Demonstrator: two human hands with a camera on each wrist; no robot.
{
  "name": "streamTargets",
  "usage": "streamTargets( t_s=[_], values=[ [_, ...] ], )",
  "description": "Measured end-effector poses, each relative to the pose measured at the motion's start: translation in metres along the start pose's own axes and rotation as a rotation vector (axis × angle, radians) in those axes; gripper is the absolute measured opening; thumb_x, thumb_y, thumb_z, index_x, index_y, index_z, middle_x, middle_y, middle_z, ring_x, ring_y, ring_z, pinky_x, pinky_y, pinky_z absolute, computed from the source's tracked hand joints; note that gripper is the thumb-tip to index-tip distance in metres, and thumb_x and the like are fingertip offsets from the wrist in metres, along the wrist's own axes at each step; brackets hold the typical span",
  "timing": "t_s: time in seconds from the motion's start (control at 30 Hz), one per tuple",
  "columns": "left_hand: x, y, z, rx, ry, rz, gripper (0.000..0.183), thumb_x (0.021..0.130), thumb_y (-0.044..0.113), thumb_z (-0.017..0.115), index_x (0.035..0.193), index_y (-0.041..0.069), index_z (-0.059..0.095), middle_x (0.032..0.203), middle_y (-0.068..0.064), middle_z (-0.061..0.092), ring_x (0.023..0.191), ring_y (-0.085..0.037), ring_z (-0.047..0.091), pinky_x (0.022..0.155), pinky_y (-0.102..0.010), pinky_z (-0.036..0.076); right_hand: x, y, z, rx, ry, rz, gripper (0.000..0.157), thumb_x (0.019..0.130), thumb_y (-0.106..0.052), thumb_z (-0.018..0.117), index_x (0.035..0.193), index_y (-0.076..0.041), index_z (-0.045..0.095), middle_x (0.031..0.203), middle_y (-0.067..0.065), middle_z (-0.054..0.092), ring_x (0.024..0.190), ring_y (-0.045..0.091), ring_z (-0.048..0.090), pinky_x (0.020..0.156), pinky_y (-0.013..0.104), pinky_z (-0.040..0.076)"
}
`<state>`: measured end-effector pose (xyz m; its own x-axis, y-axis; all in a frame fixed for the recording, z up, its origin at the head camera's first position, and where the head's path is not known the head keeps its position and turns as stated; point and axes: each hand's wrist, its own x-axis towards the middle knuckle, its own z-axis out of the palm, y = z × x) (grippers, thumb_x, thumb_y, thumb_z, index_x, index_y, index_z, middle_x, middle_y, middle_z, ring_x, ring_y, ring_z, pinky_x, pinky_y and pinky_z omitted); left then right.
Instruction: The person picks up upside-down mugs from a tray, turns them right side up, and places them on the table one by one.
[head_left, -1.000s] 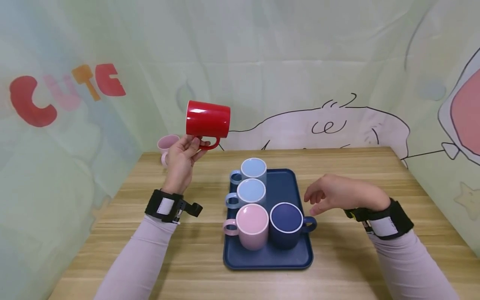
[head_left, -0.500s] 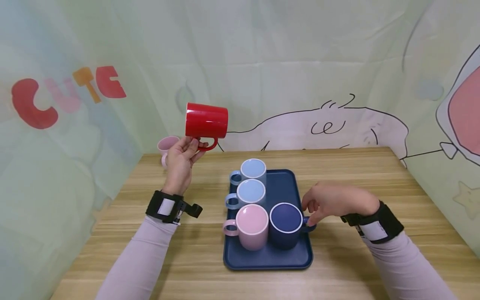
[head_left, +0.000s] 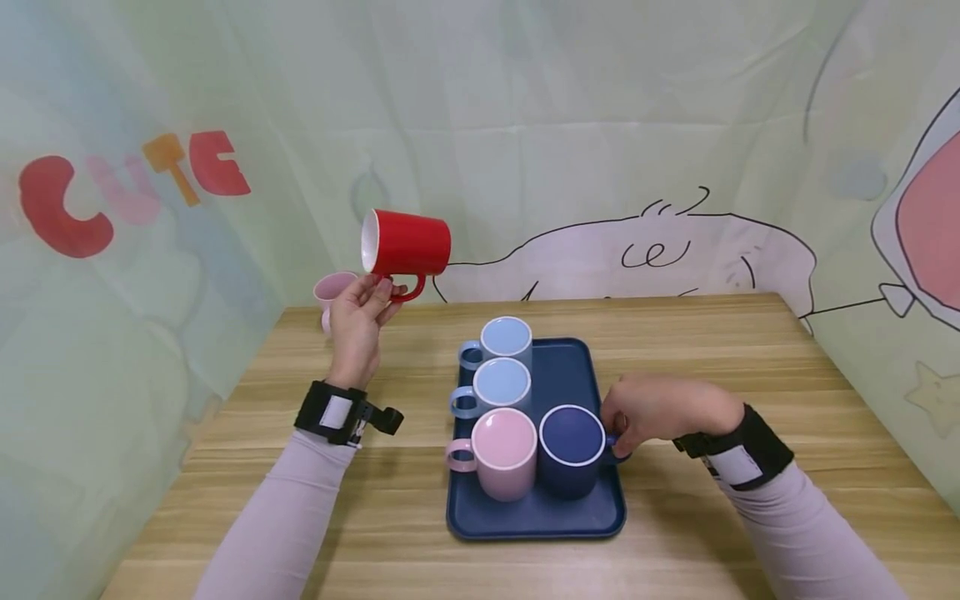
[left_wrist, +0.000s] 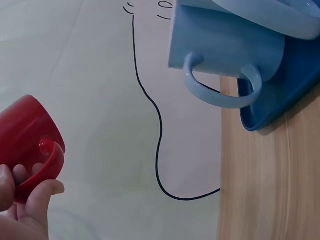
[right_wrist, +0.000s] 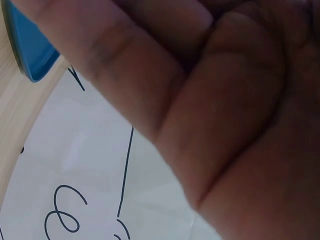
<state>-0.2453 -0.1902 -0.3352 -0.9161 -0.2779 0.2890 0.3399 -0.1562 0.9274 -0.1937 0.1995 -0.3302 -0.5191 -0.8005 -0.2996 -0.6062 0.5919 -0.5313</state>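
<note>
My left hand [head_left: 356, 329] grips a red mug [head_left: 411, 242] by its handle and holds it in the air, tipped on its side with the white inside facing left. In the left wrist view the fingers curl through the red handle [left_wrist: 52, 167]. On the right, my right hand [head_left: 667, 408] pinches the handle of a dark blue mug [head_left: 572, 467], which stands on the blue tray [head_left: 540, 522]. A pink mug [head_left: 506, 475] stands beside it on the left. The palm fills most of the right wrist view and hides the dark blue mug there.
Two light blue mugs [head_left: 504, 383] stand in a line behind the pink one, handles to the left. Another pink mug [head_left: 335, 287] sits at the table's far left corner, partly behind my left hand. A printed cloth [head_left: 600, 150] hangs behind the wooden table [head_left: 720, 333].
My right hand has moved down and left onto the dark blue mug's handle. The red mug has shifted slightly left and turned, so its white inside now shows. The mugs on the tray stay put.
</note>
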Motion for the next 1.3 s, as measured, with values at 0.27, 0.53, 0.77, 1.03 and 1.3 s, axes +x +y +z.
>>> streamTargets(
  t_s=[0.27,0.53,0.77,1.03,1.3],
  values=[
    [0.005,-0.014,-0.002,0.078,0.106,0.003,0.034,0.102,0.012,0.067,0.125,-0.013,0.062,0.098,-0.003,0.071,0.094,-0.014,0.070,0.085,-0.022,0.060,0.000,0.001,0.001,-0.036,0.014,-0.052,0.024,0.079,-0.001,0.082,0.072,-0.020,0.069,0.065,-0.019,0.054,0.060,-0.002,0.047,0.054,0.018,0.040],
    [0.013,-0.028,-0.006,0.171,0.196,0.006,0.030,0.098,0.008,0.072,0.119,-0.012,0.066,0.103,-0.014,0.072,0.091,-0.016,0.072,0.087,-0.030,0.061,0.001,-0.001,0.001,0.004,-0.001,-0.022,0.021,0.083,-0.001,0.082,0.077,-0.018,0.071,0.068,-0.016,0.058,0.063,-0.001,0.050,0.057,0.019,0.043],
    [0.021,-0.043,-0.014,0.331,0.241,0.005,0.030,0.094,0.010,0.077,0.112,-0.012,0.069,0.104,-0.019,0.072,0.085,-0.014,0.070,0.075,-0.018,0.060,0.000,-0.002,0.001,0.006,-0.002,-0.007,0.021,0.083,0.000,0.080,0.077,-0.018,0.071,0.068,-0.016,0.057,0.062,0.000,0.050,0.056,0.019,0.042],
    [0.030,-0.055,-0.019,0.520,0.268,0.003,0.029,0.094,0.013,0.078,0.109,-0.011,0.073,0.105,-0.026,0.075,0.080,-0.011,0.069,0.067,-0.011,0.052,-0.001,-0.002,0.000,0.021,-0.009,-0.009,0.020,0.084,0.000,0.080,0.078,-0.018,0.072,0.068,-0.015,0.056,0.062,0.000,0.049,0.056,0.019,0.041],
    [0.039,-0.070,-0.023,0.664,0.266,-0.085,0.033,0.096,0.018,0.078,0.113,-0.010,0.073,0.109,-0.026,0.074,0.091,-0.024,0.066,0.071,-0.018,0.045,0.001,-0.001,0.000,0.017,-0.013,0.011,0.018,0.085,-0.001,0.079,0.081,-0.018,0.074,0.070,-0.015,0.059,0.064,0.001,0.052,0.058,0.020,0.044]
  ],
)
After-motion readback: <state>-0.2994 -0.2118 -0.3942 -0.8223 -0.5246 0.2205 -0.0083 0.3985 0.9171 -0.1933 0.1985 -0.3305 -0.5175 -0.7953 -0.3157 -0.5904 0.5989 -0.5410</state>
